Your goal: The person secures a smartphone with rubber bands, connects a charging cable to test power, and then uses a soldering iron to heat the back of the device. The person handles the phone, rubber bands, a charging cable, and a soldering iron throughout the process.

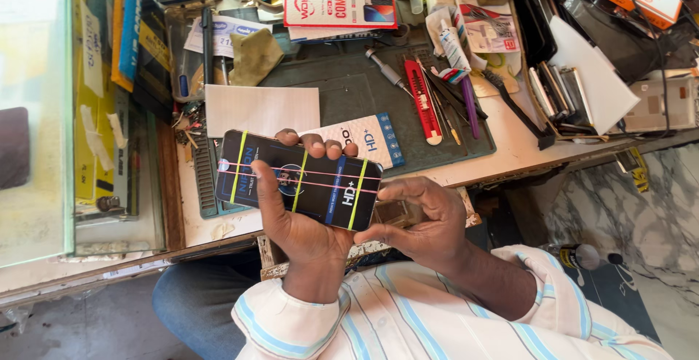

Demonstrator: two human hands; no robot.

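Left hand [295,218] clamped around a black screen-protector pack [298,179] bound with rubber bands; right hand [422,218] pinches its near corner. I'd judge: keep the pack steady above the counter [510,141], slip bands off singly.

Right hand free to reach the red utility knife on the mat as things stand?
Probably not right away: the right hand pinches the edge of the black packet that the left hand grips. The red utility knife itself lies uncovered.
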